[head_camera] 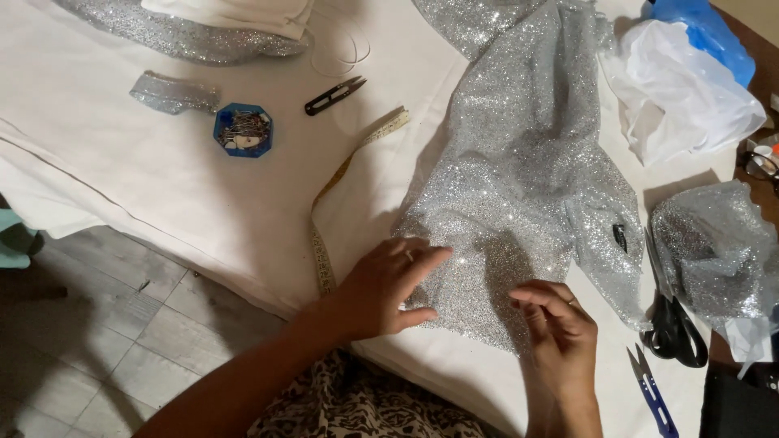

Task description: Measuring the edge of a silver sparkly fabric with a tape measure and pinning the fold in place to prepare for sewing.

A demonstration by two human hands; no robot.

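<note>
A large piece of silver glitter fabric (pixel 519 170) lies spread on the white-covered table (pixel 122 178). My left hand (pixel 385 288) rests flat on the fabric's near left edge, fingers pointing right and pressing it down. My right hand (pixel 556 324) hovers at the fabric's near edge, thumb and fingertips pinched together; whether something small is between them I cannot tell. A yellow measuring tape (pixel 333 211) runs from the table's near edge up past my left hand.
A blue octagonal pin box (pixel 243 130) and black thread snips (pixel 334 96) lie at the left middle. Black scissors (pixel 672 324) and blue-handled snips (pixel 652 393) sit at right. White and blue plastic bags (pixel 690 81) are far right. More glitter pieces (pixel 718 251) lie around. Tiled floor (pixel 97 341) lies lower left.
</note>
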